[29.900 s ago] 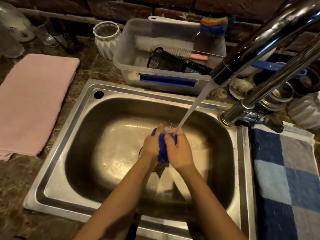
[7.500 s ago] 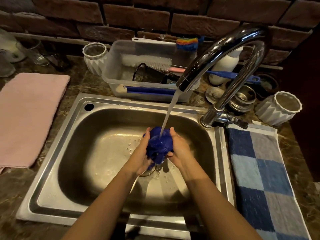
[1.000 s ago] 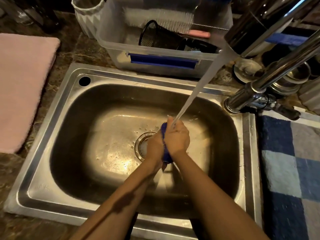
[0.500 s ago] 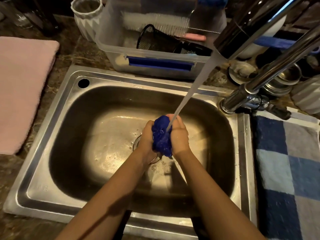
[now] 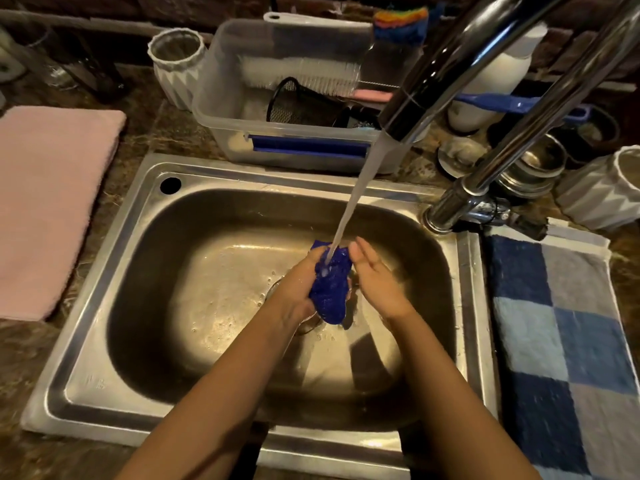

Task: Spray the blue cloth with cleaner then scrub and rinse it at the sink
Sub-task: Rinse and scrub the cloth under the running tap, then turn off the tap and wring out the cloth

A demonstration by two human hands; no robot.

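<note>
CHANGE: right hand (image 5: 375, 278) opens off the crumpled dark-blue wet cloth (image 5: 330, 289), fingers (image 5: 363, 251) now straight, pressed together just beside it | left hand (image 5: 298, 289) alone grips the wad, fingers curled round it | WHERE: over the stainless-steel sink (image 5: 79, 341) basin, directly under the chrome faucet's (image 5: 433, 81) stream | MEANING: scrubbing pauses; probably rinsing, wringing not yet done.

Glossy steel sink (image 5: 145, 188), chrome tap (image 5: 450, 64); nubbly wet blue cloth (image 5: 330, 289).

Left hand (image 5: 298, 289) grips (fingers curled), right hand (image 5: 377, 282) held flat.
</note>
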